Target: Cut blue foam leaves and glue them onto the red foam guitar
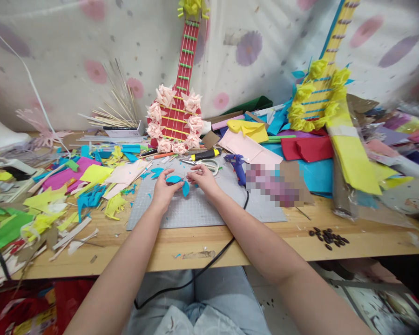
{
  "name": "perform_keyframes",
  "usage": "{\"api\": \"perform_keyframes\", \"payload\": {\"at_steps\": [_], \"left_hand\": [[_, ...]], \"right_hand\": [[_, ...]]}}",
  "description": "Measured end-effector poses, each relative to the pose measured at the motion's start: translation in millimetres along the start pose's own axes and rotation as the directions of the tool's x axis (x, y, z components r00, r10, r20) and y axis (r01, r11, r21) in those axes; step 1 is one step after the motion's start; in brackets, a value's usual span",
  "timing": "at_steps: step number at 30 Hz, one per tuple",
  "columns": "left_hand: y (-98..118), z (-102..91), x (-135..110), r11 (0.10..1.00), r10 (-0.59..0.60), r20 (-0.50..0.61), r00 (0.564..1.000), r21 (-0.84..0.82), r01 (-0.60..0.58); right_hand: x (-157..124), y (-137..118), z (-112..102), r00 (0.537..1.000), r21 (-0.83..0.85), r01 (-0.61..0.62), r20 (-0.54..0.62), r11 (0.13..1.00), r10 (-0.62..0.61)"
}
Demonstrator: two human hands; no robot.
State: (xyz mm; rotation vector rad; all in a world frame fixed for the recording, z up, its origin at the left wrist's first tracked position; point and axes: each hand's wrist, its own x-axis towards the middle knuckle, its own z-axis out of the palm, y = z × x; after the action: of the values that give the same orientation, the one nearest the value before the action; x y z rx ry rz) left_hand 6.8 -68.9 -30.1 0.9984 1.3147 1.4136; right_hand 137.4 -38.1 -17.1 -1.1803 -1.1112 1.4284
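Observation:
Over the cutting mat (202, 214), my left hand (163, 190) pinches a blue paper leaf (173, 178) between thumb and fingers. Close beside it, my right hand (204, 180) has its fingertips pressed together; what they grip is too small to make out. A second blue leaf (185, 189) hangs point down between the two hands; whether it is joined to the first, I cannot tell. More blue leaves (157, 172) lie on the mat just beyond my left hand. Scissors (212, 164) rest behind my right hand.
A purple-blue glue gun (238, 168) stands right of my hands, its black cord (214, 260) running over the table edge. A red paper guitar (176, 118) and a yellow one (317, 93) lean behind. Paper scraps (94, 173) crowd the left; dark seeds (328, 238) lie right.

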Motion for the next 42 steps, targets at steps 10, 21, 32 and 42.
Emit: {"api": "perform_keyframes", "payload": {"at_steps": [10,21,32,42], "left_hand": [[-2.3,-0.7,0.8,0.999,0.021,-0.008,1.0,0.031,-0.02],[-2.6,-1.2,0.8,1.0,0.018,-0.005,1.0,0.009,-0.017],[-0.5,-1.0,-0.2,1.0,-0.006,0.014,1.0,-0.014,0.006],[-2.5,-0.1,0.6,1.0,0.001,0.001,1.0,0.023,-0.001]], "right_hand": [[4.3,4.3,0.1,1.0,0.058,0.025,0.017,0.998,-0.026],[4.8,5.2,0.4,0.999,0.071,0.029,0.018,0.997,-0.031],[4.5,5.3,-0.1,0.994,0.065,0.095,0.044,0.993,-0.098],[5.9,8.1,2.0,0.993,0.069,0.106,0.04,0.992,-0.109]]}}
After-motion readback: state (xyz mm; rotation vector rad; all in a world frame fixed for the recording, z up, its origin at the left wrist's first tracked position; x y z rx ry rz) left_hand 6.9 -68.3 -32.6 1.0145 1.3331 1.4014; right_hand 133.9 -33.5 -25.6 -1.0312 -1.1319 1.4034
